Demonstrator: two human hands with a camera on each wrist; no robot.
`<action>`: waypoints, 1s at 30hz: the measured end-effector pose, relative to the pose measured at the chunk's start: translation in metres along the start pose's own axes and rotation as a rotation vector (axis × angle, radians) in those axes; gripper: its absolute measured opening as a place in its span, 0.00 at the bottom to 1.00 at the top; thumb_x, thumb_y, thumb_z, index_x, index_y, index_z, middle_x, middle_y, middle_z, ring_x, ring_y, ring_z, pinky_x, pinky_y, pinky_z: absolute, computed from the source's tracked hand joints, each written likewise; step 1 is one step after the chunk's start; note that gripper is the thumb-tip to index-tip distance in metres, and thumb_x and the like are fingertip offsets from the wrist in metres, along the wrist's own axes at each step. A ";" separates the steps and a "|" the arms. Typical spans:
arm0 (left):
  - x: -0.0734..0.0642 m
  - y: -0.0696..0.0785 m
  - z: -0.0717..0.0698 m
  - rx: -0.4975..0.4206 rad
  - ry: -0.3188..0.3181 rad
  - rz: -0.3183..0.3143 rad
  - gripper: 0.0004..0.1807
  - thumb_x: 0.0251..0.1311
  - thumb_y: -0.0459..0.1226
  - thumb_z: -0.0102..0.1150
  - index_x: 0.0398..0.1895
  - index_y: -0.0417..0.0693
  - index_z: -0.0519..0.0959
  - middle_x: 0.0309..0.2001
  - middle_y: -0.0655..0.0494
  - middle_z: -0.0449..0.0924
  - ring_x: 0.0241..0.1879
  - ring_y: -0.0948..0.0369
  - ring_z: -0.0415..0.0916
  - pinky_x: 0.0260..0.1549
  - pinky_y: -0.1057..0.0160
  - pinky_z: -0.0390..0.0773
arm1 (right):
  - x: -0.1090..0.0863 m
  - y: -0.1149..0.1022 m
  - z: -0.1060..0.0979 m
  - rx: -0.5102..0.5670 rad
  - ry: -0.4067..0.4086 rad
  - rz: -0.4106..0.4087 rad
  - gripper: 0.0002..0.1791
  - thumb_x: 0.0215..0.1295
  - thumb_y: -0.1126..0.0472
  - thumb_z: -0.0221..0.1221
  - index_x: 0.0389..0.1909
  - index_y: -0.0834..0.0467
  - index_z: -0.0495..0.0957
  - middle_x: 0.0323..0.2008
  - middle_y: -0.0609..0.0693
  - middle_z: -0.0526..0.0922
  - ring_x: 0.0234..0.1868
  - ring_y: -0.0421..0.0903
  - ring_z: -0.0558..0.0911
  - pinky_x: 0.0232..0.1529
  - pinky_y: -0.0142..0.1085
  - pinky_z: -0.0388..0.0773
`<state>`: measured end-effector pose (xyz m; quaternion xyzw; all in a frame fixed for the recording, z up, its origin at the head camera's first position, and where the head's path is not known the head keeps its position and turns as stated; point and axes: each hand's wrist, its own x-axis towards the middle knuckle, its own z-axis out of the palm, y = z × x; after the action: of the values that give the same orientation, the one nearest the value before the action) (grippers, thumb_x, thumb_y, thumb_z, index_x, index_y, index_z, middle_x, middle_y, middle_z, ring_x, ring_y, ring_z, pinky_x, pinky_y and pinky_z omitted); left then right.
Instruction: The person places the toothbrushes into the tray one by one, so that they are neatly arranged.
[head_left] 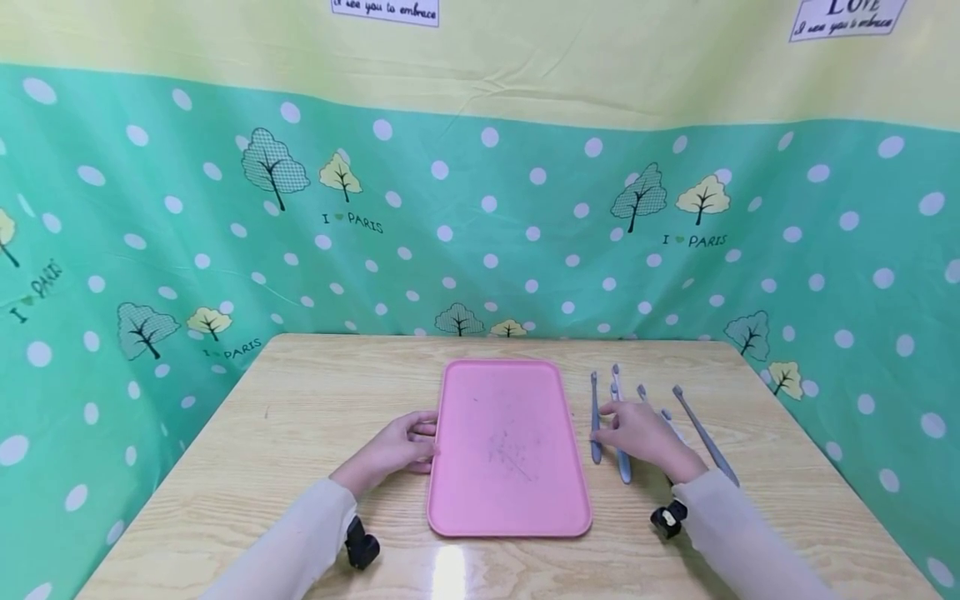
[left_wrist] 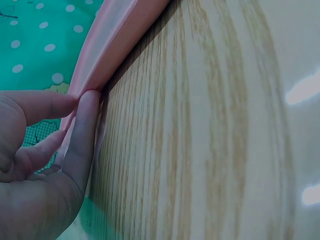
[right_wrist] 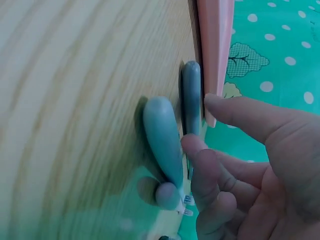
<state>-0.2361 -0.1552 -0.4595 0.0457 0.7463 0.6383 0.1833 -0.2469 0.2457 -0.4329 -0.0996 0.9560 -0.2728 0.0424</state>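
Observation:
A pink tray (head_left: 510,500) lies flat on the wooden table. At its left edge my left hand (head_left: 397,446) holds the rim; in the left wrist view the thumb (left_wrist: 82,135) lies low against the tray wall (left_wrist: 112,50) and the index fingertip meets the rim above it. To the right of the tray my right hand (head_left: 637,433) is over several toothbrushes. Its thumb (right_wrist: 240,112) and index finger are spread apart around the leftmost grey-blue toothbrush (right_wrist: 192,90). A toothbrush with a light blue handle (right_wrist: 162,130) lies beside it, partly hidden by the hand.
A grey toothbrush (head_left: 705,433) slants at the far right of the group, and other brush heads (head_left: 642,390) show beyond my right hand. A green and yellow curtain (head_left: 487,208) hangs behind the wooden table (head_left: 300,400). Small black cameras (head_left: 362,546) sit at both wrists.

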 end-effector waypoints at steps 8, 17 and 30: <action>0.002 -0.002 -0.001 -0.009 -0.007 -0.010 0.36 0.61 0.25 0.59 0.73 0.34 0.60 0.57 0.37 0.68 0.46 0.51 0.78 0.42 0.53 0.88 | 0.003 0.001 0.006 0.002 -0.026 0.039 0.32 0.64 0.54 0.66 0.62 0.72 0.73 0.20 0.46 0.77 0.13 0.39 0.64 0.13 0.29 0.60; 0.001 0.000 -0.002 0.002 -0.013 -0.014 0.36 0.62 0.26 0.59 0.74 0.34 0.60 0.58 0.37 0.68 0.47 0.51 0.78 0.42 0.53 0.88 | 0.004 -0.004 0.012 0.061 -0.028 0.056 0.31 0.63 0.58 0.65 0.61 0.74 0.73 0.14 0.48 0.77 0.13 0.41 0.72 0.14 0.30 0.64; 0.000 -0.003 0.000 -0.041 -0.004 -0.002 0.36 0.59 0.24 0.58 0.73 0.31 0.59 0.57 0.36 0.68 0.45 0.52 0.78 0.41 0.52 0.88 | 0.006 -0.011 0.015 0.130 -0.069 0.121 0.31 0.64 0.64 0.63 0.64 0.76 0.68 0.16 0.51 0.79 0.15 0.45 0.80 0.17 0.35 0.83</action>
<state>-0.2361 -0.1561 -0.4626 0.0426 0.7326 0.6533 0.1862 -0.2487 0.2278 -0.4397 -0.0480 0.9386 -0.3273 0.0983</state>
